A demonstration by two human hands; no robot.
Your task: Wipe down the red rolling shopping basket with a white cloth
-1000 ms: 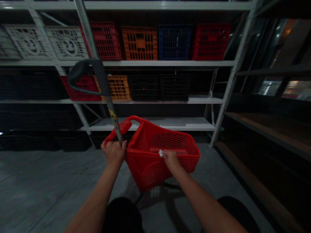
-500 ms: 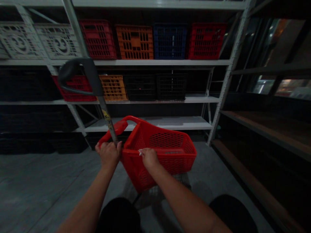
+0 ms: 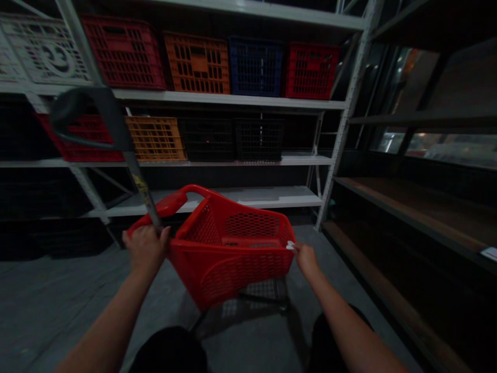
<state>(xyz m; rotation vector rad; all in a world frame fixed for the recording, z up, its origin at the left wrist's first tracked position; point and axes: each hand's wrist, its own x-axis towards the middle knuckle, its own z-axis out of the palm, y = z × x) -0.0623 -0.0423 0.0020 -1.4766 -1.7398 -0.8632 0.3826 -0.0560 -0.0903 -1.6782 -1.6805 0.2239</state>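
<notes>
A red plastic shopping cart (image 3: 240,259) with perforated basket sides stands in front of me. My left hand (image 3: 145,248) is closed around the left end of its red handle, the thumb beside the foot of a metal pole. That pole (image 3: 142,189) carries a dark grey loop grip (image 3: 89,116) and rises up to the left; I cannot tell whether my hand also holds it. At the basket's far right corner, my right hand (image 3: 305,256) pinches a small crumpled white cloth or tissue (image 3: 290,245) against the top rim.
Behind the cart, a white metal rack (image 3: 233,98) bears red, orange (image 3: 198,65), blue (image 3: 256,67) and black crates. Brown shelves (image 3: 411,197) line the right side, with a white label on one edge. My knees (image 3: 171,352) are below the cart, over the grey floor.
My right hand has slid right along the cart's near rim with the white piece, from near the handle to the far corner. The view has shifted right; my left hand stays on the handle.
</notes>
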